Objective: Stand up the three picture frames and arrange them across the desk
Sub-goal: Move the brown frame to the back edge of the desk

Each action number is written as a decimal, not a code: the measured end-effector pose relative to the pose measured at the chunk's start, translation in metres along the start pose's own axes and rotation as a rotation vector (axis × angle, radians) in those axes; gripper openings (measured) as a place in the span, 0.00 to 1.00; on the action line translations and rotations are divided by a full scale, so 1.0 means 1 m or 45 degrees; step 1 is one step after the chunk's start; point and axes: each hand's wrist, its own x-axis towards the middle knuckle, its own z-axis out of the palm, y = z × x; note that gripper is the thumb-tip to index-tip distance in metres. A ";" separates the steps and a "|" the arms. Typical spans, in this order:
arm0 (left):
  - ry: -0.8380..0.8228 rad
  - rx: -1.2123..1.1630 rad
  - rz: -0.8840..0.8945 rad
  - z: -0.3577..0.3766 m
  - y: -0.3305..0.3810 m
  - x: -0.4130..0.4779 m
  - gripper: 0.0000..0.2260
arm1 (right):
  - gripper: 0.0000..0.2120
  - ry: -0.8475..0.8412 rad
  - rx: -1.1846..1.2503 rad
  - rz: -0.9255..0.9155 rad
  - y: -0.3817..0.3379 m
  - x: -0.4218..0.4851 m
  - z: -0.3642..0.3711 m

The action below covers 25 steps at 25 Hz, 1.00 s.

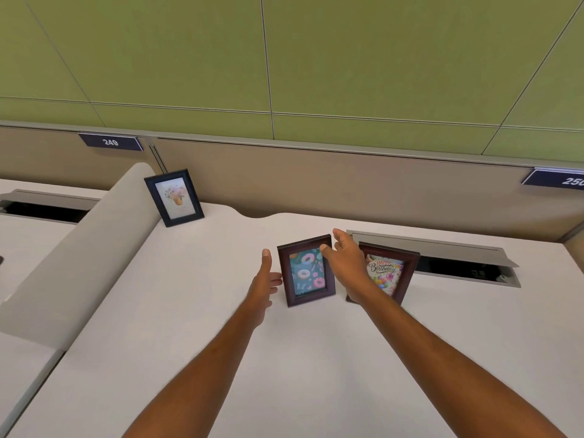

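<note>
Pale, smooth desk under green wall panels, a padded beige divider at left. Three rectangular frames upright: black flower frame far left, glossy dark-wood donut frame centre, birthday frame just right. Left hand and right hand spread open beside the donut frame, gripping nothing.

Green wall panels are filling the upper view, with a beige partition running under them. Number plates reading 249 and 250 are sitting on its top rail. A rounded grey divider is angling along the left. An open cable flap is showing a dark slot on the right; another flap is sitting far left.
</note>
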 end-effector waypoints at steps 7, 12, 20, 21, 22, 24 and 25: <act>-0.120 -0.095 0.086 0.012 0.000 0.027 0.43 | 0.25 -0.072 -0.011 0.106 0.013 0.008 0.002; -0.181 -0.219 0.075 0.019 0.001 0.044 0.40 | 0.29 -0.071 -0.044 0.107 0.017 0.014 -0.001; -0.262 -0.141 0.223 0.015 0.039 0.069 0.40 | 0.20 -0.007 -0.292 -0.060 0.002 0.032 -0.014; -0.272 -0.132 0.238 0.015 0.047 0.074 0.39 | 0.18 0.004 -0.349 -0.077 -0.003 0.038 -0.016; -0.282 -0.126 0.247 0.015 0.056 0.078 0.38 | 0.17 0.016 -0.398 -0.100 -0.008 0.046 -0.019; -0.304 -0.106 0.267 0.018 0.074 0.087 0.38 | 0.18 0.037 -0.476 -0.119 -0.018 0.066 -0.027; -0.313 -0.089 0.277 0.020 0.083 0.092 0.39 | 0.19 0.038 -0.495 -0.112 -0.024 0.075 -0.031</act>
